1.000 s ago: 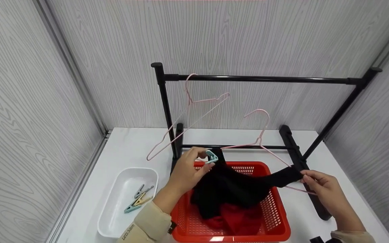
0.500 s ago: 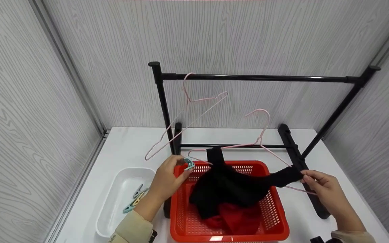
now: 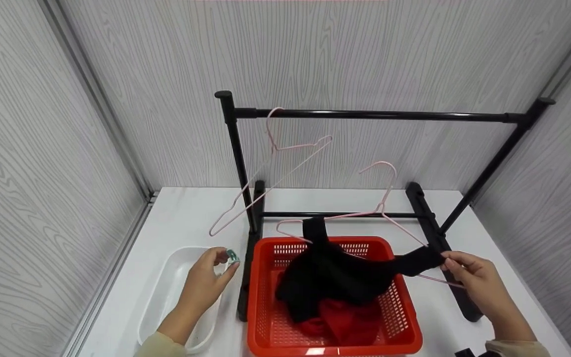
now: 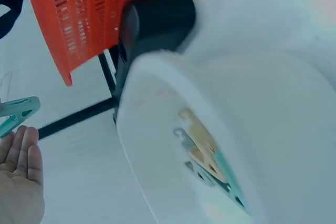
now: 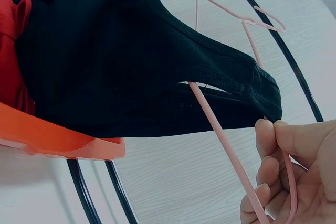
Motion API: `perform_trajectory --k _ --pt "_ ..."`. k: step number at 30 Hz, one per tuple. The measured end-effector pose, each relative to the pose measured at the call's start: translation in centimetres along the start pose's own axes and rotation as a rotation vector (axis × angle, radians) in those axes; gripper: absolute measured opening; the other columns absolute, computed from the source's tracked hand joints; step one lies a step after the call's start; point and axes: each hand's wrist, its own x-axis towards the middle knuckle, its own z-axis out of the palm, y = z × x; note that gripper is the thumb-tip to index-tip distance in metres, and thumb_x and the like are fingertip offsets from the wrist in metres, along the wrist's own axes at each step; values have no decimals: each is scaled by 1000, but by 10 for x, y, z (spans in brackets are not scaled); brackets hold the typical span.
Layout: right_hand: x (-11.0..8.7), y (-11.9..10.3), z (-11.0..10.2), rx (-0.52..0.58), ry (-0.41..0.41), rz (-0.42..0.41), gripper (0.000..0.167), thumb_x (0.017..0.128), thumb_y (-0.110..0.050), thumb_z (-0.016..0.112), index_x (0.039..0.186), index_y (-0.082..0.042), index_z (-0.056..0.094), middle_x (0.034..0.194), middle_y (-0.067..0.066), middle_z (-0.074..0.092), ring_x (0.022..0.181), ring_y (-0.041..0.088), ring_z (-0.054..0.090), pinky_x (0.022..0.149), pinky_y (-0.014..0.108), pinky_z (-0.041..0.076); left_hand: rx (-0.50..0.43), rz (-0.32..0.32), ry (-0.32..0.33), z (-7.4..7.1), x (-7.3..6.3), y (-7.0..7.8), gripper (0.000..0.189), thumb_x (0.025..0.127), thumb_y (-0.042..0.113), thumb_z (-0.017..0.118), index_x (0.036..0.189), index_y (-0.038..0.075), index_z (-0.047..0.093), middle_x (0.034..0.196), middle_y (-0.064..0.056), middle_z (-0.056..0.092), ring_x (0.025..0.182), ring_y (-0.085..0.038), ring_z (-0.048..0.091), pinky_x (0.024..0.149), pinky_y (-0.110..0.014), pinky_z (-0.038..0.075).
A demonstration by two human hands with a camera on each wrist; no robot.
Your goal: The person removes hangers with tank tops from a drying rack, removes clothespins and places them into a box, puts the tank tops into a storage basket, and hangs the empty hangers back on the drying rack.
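Your left hand [image 3: 205,277], pinching the teal clothespin [image 3: 232,256], has moved from the black garment [image 3: 337,277] at frame centre to the white tub [image 3: 166,302], lower left. Your right hand [image 3: 474,280] still pinches garment and pink hanger [image 3: 394,225]; strap unpegged.

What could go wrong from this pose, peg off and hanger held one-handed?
1. The black garment is draped on the pink hanger with no peg on its strap; it may slide back into the red basket.
2. The right hand holds only the hanger's end, so it could tip.
3. The left hand pinches the teal peg at its fingertips above the white tray; it might drop outside it.
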Motion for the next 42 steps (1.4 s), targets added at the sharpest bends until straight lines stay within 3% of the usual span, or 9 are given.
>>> perform_trajectory --k 12,17,22,31,38,42 --pt "-2 -1 -2 -3 -14 -10 15 99 3 57 108 11 66 86 0 70 84 6 65 71 21 54 127 -206 -151 -16 -7 -34 33 90 21 73 112 1 60 102 -12 70 99 -32 68 89 -49 52" --pt "-3 1 -3 40 -24 -35 15 98 5 56 108 11 66 85 1 70 82 8 64 70 20 51 193 -211 -186 -19 -9 -42 35 90 22 72 113 -2 59 95 -9 69 88 -28 68 82 -46 54" --pt "-3 2 -3 -9 0 -14 15 98 5 56 107 12 66 84 2 69 80 9 63 68 21 51 279 -236 -230 -21 -11 -48 38 89 22 72 111 -7 59 85 -12 69 74 -25 66 71 -45 55" --pt "-3 0 -2 -24 0 2 15 98 4 57 108 11 66 83 2 69 79 8 62 68 20 51 405 -346 -381 -23 -19 -54 53 83 19 75 116 -18 56 84 -19 66 76 -32 66 71 -50 56" --pt "-3 -4 -2 -68 -5 24 16 99 0 58 109 10 67 84 -2 69 79 8 61 69 24 54 437 -356 -403 -21 -21 -55 53 84 21 76 116 -17 57 85 -21 67 79 -35 67 75 -51 56" --pt "-3 -3 -1 -39 5 23 15 98 3 58 108 10 67 84 0 69 81 7 62 69 22 54 429 -378 -421 -22 -21 -54 51 85 19 76 116 -16 58 84 -18 67 76 -31 67 72 -49 57"
